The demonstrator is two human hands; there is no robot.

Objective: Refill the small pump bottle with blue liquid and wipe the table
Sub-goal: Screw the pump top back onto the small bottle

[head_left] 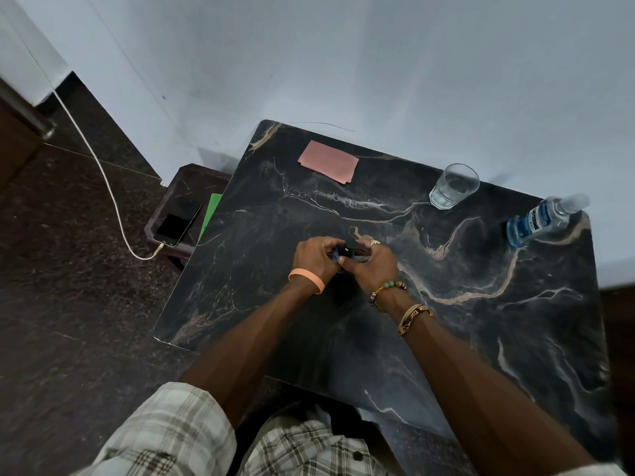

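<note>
Both my hands meet over the middle of the dark marble table (446, 338). My left hand (314, 257) and my right hand (372, 266) are closed around the small pump bottle (345, 252), of which only a black top and a bit of blue show between the fingers. Most of the bottle is hidden by my hands. A large clear bottle of blue liquid (539, 221) stands at the far right of the table, capped. A pink cloth (329, 161) lies flat near the far edge.
A clear glass (453, 186) with some water stands at the back right beside the blue-liquid bottle. Left of the table, a lower shelf holds a black phone (178, 219) on a white cable and a green sheet (210, 211). A pale wall runs behind.
</note>
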